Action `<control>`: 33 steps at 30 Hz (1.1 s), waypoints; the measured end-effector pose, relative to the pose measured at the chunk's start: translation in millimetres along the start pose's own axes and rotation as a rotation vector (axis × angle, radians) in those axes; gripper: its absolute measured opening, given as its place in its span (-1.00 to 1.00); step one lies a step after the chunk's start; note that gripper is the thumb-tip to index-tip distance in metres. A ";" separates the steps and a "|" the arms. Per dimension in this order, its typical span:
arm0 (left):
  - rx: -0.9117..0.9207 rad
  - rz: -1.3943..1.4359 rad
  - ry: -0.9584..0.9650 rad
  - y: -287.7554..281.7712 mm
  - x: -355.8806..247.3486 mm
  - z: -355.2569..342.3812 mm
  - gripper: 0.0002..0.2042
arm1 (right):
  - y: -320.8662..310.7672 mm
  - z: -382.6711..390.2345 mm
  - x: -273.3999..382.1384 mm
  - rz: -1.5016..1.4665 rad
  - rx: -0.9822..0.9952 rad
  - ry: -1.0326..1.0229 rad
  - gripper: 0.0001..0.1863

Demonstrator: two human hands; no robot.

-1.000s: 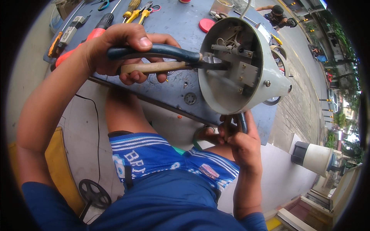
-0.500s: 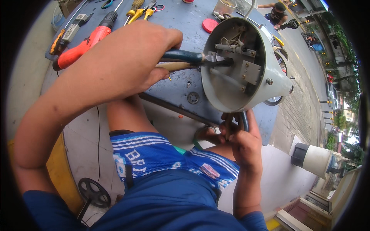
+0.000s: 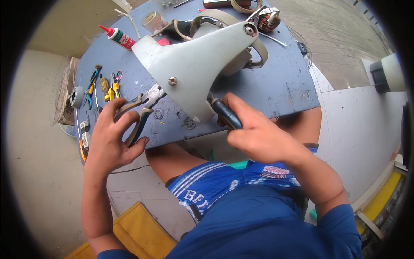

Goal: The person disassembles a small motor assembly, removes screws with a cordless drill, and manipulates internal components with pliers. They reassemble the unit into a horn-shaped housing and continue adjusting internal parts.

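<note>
A pale grey fan housing (image 3: 189, 60) stands tilted over the front of the table, its flared end toward me and its hollow inside turned out of sight. My left hand (image 3: 113, 136) holds a pair of pliers (image 3: 145, 103) with the handles spread. Their jaws reach the housing's left rim; whether they grip anything is hidden. On the other side, my right hand (image 3: 250, 125) is wrapped round a dark-handled tool (image 3: 227, 114). Its metal end goes up against the housing's right edge, and its tip is hidden there.
Cutters, screwdrivers and yellow-handled scissors (image 3: 114, 90) lie on the blue-grey table (image 3: 284, 93) at left. Behind them stands a red-capped glue bottle (image 3: 118, 37). A copper-wound motor part (image 3: 268, 19) sits at the far right. Toothed discs (image 3: 189, 123) lie near the front edge.
The housing has turned so its open inside no longer faces me. My left hand has drawn back with the pliers, their jaws now outside the housing. My right hand has come up beside it.
</note>
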State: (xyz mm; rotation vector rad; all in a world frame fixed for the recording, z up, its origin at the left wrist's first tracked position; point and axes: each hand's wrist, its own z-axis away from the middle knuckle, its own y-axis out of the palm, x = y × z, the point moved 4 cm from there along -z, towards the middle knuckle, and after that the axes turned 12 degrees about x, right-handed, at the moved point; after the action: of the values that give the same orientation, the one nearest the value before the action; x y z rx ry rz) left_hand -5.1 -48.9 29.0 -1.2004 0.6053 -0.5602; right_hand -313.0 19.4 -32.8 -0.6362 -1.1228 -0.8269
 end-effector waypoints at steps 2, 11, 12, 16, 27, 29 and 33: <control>-0.144 -0.072 0.009 2.2 -12.5 -0.4 -0.07 | 2.4 0.7 -2.5 0.014 -0.036 -0.024 -0.47; 0.076 0.093 -0.218 -6.1 -18.5 -20.6 -0.22 | 3.7 -0.2 -17.3 -0.082 0.112 -0.113 -0.52; 0.066 -0.021 -0.215 -6.8 -19.6 -18.9 -0.21 | 4.0 0.9 -18.6 -0.102 0.124 -0.099 -0.52; -0.087 -0.167 -0.321 -1.0 -21.8 -10.5 -0.29 | 4.5 3.2 -21.4 -0.140 0.145 -0.110 -0.53; 0.050 -0.175 -0.371 -3.7 -25.2 -12.1 -0.35 | 0.1 11.8 -38.1 -0.179 0.088 -0.220 -0.55; 0.096 -0.037 -0.398 0.7 -18.3 -7.5 -0.38 | -2.6 19.0 -42.9 -0.172 0.055 -0.236 -0.54; 0.016 0.452 -0.423 18.3 7.1 14.5 -0.35 | -19.2 54.4 -46.1 -0.017 -0.079 -0.226 -0.53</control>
State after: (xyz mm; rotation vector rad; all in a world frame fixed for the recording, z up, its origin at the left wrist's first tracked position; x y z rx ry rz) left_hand 11.5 -39.1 14.1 -1.0788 0.4841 0.0727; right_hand -366.5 63.3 -58.5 -0.8018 -1.3063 -0.8318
